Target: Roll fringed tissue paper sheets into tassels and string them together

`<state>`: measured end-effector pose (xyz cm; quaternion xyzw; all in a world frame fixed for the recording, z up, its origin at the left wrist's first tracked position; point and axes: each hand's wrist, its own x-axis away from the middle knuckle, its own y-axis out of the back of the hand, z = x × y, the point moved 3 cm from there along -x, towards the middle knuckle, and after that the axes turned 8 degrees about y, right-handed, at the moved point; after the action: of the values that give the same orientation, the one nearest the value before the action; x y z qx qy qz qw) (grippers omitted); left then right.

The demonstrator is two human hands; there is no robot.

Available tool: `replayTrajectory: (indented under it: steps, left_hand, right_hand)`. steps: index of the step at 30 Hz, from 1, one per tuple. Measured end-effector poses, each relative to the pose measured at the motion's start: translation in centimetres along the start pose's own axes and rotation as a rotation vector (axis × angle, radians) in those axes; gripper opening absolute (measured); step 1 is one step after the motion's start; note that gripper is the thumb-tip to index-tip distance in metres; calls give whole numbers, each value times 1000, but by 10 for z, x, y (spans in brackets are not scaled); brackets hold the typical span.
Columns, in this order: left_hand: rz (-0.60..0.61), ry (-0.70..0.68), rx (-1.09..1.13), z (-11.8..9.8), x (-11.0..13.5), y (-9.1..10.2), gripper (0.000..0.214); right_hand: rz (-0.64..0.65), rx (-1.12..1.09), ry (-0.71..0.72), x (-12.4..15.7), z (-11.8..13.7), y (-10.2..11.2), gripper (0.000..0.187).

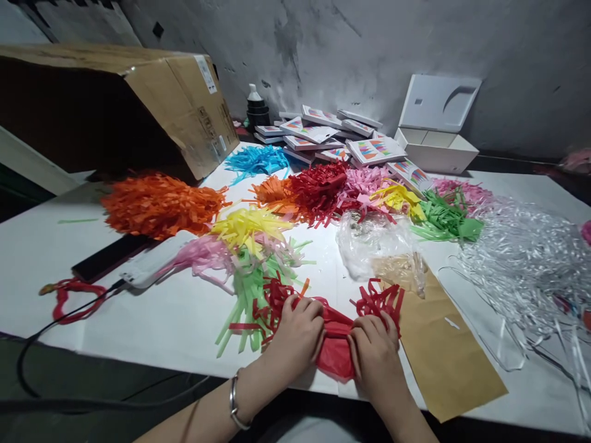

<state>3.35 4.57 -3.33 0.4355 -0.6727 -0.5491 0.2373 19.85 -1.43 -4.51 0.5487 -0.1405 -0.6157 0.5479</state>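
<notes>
A red tissue paper tassel lies at the table's front edge, with fringed strips fanning out at both its ends. My left hand has its fingers curled over the left part of the tassel. On the right part, my right hand grips the same red paper. Between the hands the paper is folded or rolled in a band, with a flat flap toward me. Under and behind my left hand lie light green tissue strips. A brown paper sheet lies just right of my right hand.
Bunches of orange fringe, yellow fringe and dark red fringe spread across the table. Silver tinsel covers the right. Behind are a cardboard box, printed flat packs and an open white box. A cabled power bank lies left.
</notes>
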Motion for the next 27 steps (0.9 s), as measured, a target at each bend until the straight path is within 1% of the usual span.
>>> replayTrajectory:
  steps: [2, 3, 5, 8, 10, 13, 15, 19, 21, 23, 24, 25, 27]
  left_hand:
    - [28, 35, -73, -4, -4, 2, 6]
    - [35, 20, -102, -6, -5, 3, 6]
    - [42, -68, -132, -9, -8, 2, 8]
    - [43, -204, -138, -9, -10, -4, 9]
    - [20, -240, -143, -7, -12, -8, 7]
    - [-21, -292, -122, -4, -14, -12, 13]
    - [-64, -309, -78, -2, -13, -10, 15]
    - [-191, -342, 68, -6, 0, 0, 12]
    - [-187, -422, 160, -13, 10, 1, 15]
    - [-101, -467, 188, -19, 17, -5, 14]
    - [-57, -449, 177, -21, 19, -9, 13]
    - [-33, -405, 157, -20, 20, -14, 16]
    - [-24, -295, 119, -15, 18, -22, 26]
  right_hand:
    - [-6, 20, -86, -2, 0, -3, 20]
    - [1, 28, -114, -2, -1, -5, 19]
    - [9, 43, -128, -3, -2, -8, 17]
    - [-18, 37, -59, -3, -3, -10, 18]
    - [-39, 23, 11, -3, -1, -10, 18]
    - [8, 57, 72, -5, 4, -12, 16]
    - [26, 103, 103, -7, 6, -13, 18]
    - [-29, 125, 157, -11, 7, -12, 23]
    - [-84, 100, 156, -13, 7, -7, 23]
    - [-152, 42, 115, -15, 4, 0, 22]
    - [-188, -3, 63, -16, 1, 4, 20]
    - [-237, -71, -24, -17, -4, 8, 17]
    - [-375, -233, -256, -15, -21, 17, 12]
